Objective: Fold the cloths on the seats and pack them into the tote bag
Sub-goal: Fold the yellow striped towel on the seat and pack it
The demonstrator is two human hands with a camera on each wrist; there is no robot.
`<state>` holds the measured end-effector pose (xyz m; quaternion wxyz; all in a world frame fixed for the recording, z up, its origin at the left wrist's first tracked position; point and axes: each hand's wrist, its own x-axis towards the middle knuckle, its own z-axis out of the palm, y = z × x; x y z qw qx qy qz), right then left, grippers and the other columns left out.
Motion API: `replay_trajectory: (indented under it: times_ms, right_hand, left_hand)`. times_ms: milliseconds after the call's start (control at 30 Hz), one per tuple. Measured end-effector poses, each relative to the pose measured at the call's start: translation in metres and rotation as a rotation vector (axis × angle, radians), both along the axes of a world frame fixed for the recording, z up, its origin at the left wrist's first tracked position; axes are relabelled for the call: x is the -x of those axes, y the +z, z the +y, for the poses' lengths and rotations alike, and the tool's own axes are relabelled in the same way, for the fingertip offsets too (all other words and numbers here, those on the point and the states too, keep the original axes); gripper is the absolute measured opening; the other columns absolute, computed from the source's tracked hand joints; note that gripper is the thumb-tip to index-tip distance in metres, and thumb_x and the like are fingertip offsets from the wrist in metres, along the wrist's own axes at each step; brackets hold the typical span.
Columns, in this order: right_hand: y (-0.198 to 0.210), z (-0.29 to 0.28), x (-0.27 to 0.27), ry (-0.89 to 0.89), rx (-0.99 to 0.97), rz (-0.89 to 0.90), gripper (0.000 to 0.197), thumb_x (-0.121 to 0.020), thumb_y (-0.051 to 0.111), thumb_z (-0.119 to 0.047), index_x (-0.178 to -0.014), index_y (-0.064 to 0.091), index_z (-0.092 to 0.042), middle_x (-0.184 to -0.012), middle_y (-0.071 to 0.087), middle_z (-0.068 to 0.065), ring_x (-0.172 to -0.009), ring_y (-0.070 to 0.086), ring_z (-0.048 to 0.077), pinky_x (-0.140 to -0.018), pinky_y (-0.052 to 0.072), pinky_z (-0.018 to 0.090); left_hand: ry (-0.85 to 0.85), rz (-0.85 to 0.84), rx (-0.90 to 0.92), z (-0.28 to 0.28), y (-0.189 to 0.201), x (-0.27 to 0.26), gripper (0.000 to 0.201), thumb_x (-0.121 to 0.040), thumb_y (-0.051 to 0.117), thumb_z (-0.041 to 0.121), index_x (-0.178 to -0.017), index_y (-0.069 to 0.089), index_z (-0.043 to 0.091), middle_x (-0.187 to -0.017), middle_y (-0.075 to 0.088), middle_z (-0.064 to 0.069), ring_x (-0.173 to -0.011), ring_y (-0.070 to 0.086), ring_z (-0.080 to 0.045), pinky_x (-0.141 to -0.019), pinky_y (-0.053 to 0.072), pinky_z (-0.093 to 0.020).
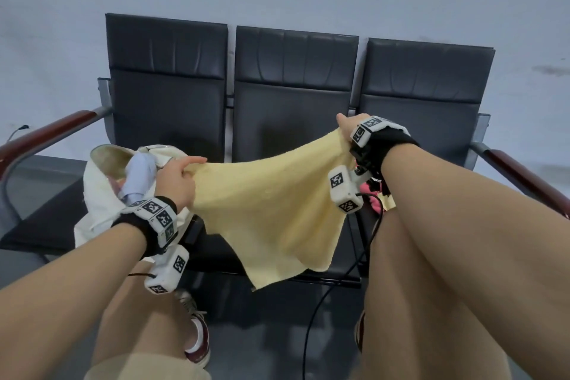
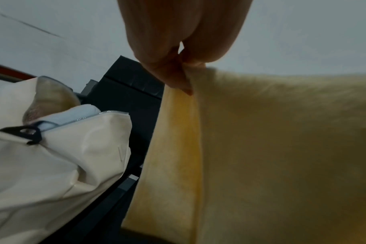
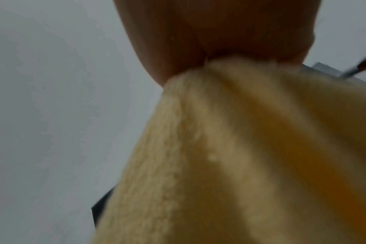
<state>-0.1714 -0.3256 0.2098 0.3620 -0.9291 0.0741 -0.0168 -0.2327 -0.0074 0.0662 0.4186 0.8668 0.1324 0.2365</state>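
1. The yellow cloth (image 1: 265,207) hangs in the air between both hands, over the front edge of the middle seat (image 1: 283,123) of a three-seat bench. Its lower corner droops below the seat edge, near the black cable (image 1: 317,311) and the floor. If the hands drop while folding, that corner could brush the floor or catch on the cable.

2. The left hand (image 1: 177,179) pinches one top corner between thumb and curled fingers; the left wrist view shows only a small bit of fabric in the pinch. A sharp tug to straighten the cloth could pull the corner free, leaving the cloth to swing from the other hand.

3. The right hand (image 1: 347,126) grips the opposite top corner, bunched inside closed fingers, and is held higher than the left. With the top edge slanted like this, a fold made now would probably come out crooked.

4. The cream tote bag (image 1: 98,191) slumps on the left seat, just beside the left hand, with a pale blue cloth (image 1: 138,173) already filling part of its mouth. The soft rim may collapse when the folded yellow cloth is pushed in, undoing the fold.

5. Something pink (image 1: 374,194) lies on the right seat, mostly hidden behind the right wrist; I cannot tell whether it is another cloth, and it could be overlooked.
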Motion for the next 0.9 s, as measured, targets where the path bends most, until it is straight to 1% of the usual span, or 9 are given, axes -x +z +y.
replay_trajectory:
  times_ms: [100, 200, 333, 500, 600, 667, 767, 833, 900]
  right_hand:
    - [0.005, -0.003, -0.002, -0.021, 0.022, 0.138, 0.059, -0.098, 0.040, -0.057, -0.130, 0.055, -0.009, -0.122, 0.061, 0.015, -0.110, 0.059, 0.031, -0.097, 0.045, 0.039]
    - [0.005, -0.004, -0.002, -0.045, -0.195, 0.233, 0.052, -0.086, 0.061, -0.059, -0.104, 0.055, -0.010, -0.089, 0.061, 0.011, -0.073, 0.062, 0.028, -0.060, 0.050, 0.033]
    - [0.008, -0.007, 0.000, 0.009, -0.233, 0.272, 0.038, -0.081, 0.067, -0.039, -0.096, 0.058, -0.006, -0.082, 0.059, 0.011, -0.068, 0.059, 0.028, -0.068, 0.050, 0.034]
    - [0.008, -0.003, 0.000, 0.004, -0.097, 0.236, 0.035, -0.085, 0.068, -0.038, -0.084, 0.058, -0.005, -0.060, 0.050, 0.009, -0.050, 0.050, 0.023, -0.053, 0.042, 0.029]
    - [0.003, -0.003, -0.006, 0.042, 0.026, 0.163, 0.033, -0.091, 0.059, -0.043, -0.087, 0.062, -0.011, -0.070, 0.054, 0.006, -0.079, 0.062, 0.029, -0.079, 0.052, 0.037]
    - [-0.001, -0.004, -0.010, 0.094, -0.034, 0.112, 0.034, -0.093, 0.057, -0.036, -0.111, 0.063, -0.007, -0.080, 0.052, -0.001, -0.101, 0.060, 0.029, -0.096, 0.050, 0.041]
    - [-0.005, -0.005, -0.008, 0.104, -0.056, 0.085, 0.044, -0.097, 0.055, -0.030, -0.134, 0.052, -0.005, -0.090, 0.050, -0.001, -0.098, 0.050, 0.021, -0.097, 0.048, 0.038]
    - [-0.004, -0.004, -0.011, 0.098, -0.021, 0.062, 0.043, -0.099, 0.050, -0.033, -0.133, 0.053, -0.005, -0.105, 0.053, 0.004, -0.098, 0.051, 0.021, -0.096, 0.048, 0.037]
    - [-0.001, -0.005, -0.012, 0.057, 0.047, 0.055, 0.046, -0.100, 0.042, -0.041, -0.126, 0.057, -0.006, -0.105, 0.059, 0.007, -0.101, 0.060, 0.027, -0.097, 0.048, 0.039]
  left_hand:
    - [-0.046, 0.021, 0.014, 0.002, 0.001, -0.001, 0.044, -0.101, 0.037, 0.000, -0.120, 0.070, 0.021, -0.079, 0.053, -0.006, -0.049, 0.042, -0.017, -0.035, 0.035, -0.013]
    - [-0.093, -0.003, 0.113, 0.003, 0.003, 0.000, 0.043, -0.101, 0.037, 0.001, -0.121, 0.069, 0.023, -0.080, 0.064, -0.015, -0.044, 0.049, -0.019, -0.039, 0.044, -0.020]
    - [-0.052, -0.046, 0.279, 0.009, 0.000, -0.006, 0.044, -0.099, 0.042, 0.002, -0.122, 0.066, 0.031, -0.052, 0.050, 0.006, -0.052, 0.037, -0.013, -0.052, 0.039, -0.022]
    - [-0.038, 0.029, 0.541, 0.009, -0.001, -0.001, 0.051, -0.094, 0.047, -0.003, -0.125, 0.063, 0.034, -0.093, 0.069, -0.010, -0.082, 0.067, -0.027, -0.070, 0.060, -0.043]
    - [0.047, 0.054, 0.493, 0.008, -0.003, -0.002, 0.053, -0.093, 0.039, -0.006, -0.125, 0.064, 0.029, -0.118, 0.064, -0.016, -0.070, 0.060, -0.024, -0.058, 0.053, -0.034]
    - [0.095, 0.121, 0.527, 0.007, -0.003, -0.004, 0.050, -0.095, 0.037, -0.004, -0.125, 0.064, 0.026, -0.117, 0.060, -0.013, -0.067, 0.053, -0.020, -0.055, 0.046, -0.031]
    - [0.094, 0.345, 0.720, 0.006, 0.000, -0.004, 0.029, -0.100, 0.052, 0.018, -0.127, 0.062, 0.018, -0.115, 0.065, -0.016, -0.084, 0.060, -0.025, -0.066, 0.050, -0.036]
    - [0.038, 0.507, 0.934, 0.004, 0.006, 0.002, 0.038, -0.102, 0.049, 0.038, -0.126, 0.057, 0.009, -0.105, 0.065, -0.014, -0.084, 0.061, -0.026, -0.063, 0.050, -0.038]
    - [-0.058, 0.544, 1.089, 0.001, 0.011, 0.006, 0.039, -0.102, 0.048, 0.040, -0.125, 0.054, 0.009, -0.095, 0.062, -0.010, -0.078, 0.059, -0.024, -0.063, 0.048, -0.038]
